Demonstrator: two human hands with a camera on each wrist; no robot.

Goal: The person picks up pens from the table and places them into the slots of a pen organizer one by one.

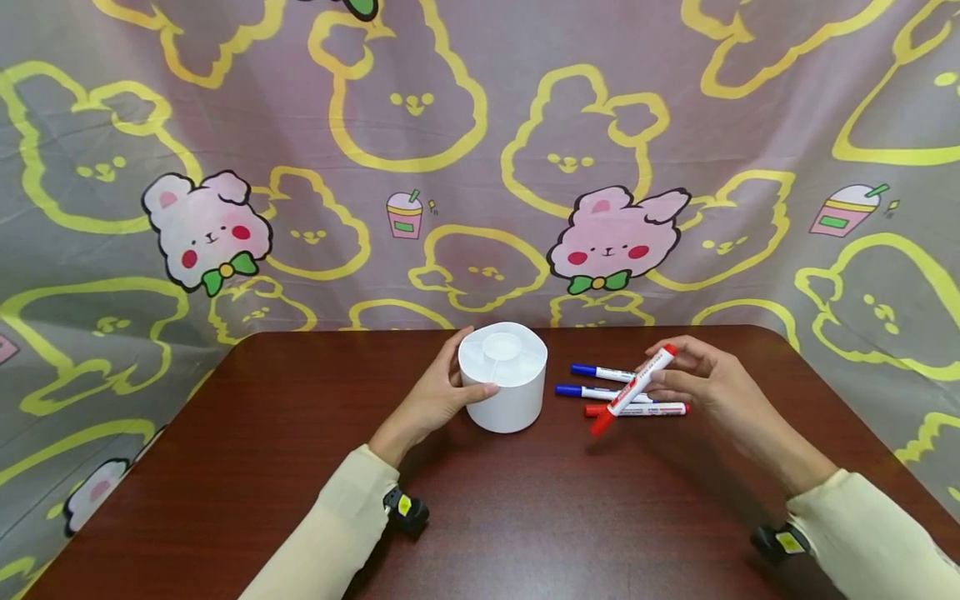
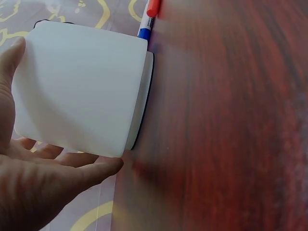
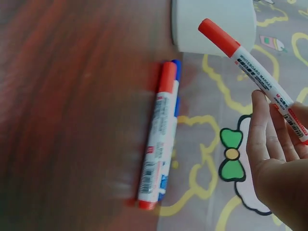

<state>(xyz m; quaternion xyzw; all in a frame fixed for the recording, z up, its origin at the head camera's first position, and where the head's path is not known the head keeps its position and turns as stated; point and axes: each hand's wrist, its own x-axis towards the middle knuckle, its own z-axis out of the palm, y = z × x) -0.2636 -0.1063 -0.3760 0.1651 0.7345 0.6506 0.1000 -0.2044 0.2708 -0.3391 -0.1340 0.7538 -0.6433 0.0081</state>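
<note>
We judge the work in hand to be at an early stage: one red marker [image 1: 634, 389] is up off the table [image 1: 480, 517], while three others lie there unlifted, and we see no marker standing in the white holder [image 1: 504, 408]. Our right hand [image 1: 708, 379] pinches the raised marker between thumb and fingers near its upper end; our left hand [image 1: 435, 387] grips the holder, thumb at the front of the rim and fingers round its far side. The holder sits on the table, left of the markers, a plain white rounded body with dividers running out from a round middle cup; how deep its compartments go, we cannot tell from this angle. The raised marker slants over the lying ones, its red cap low and to the left, with a white printed barrel reading "WHITEBOARD MARKER" in the right wrist view. Below it, the upper blue marker [image 1: 603, 372], the lower blue marker [image 1: 600, 393] and the lying red marker [image 1: 663, 409] rest close together, all with their caps on.
</note>
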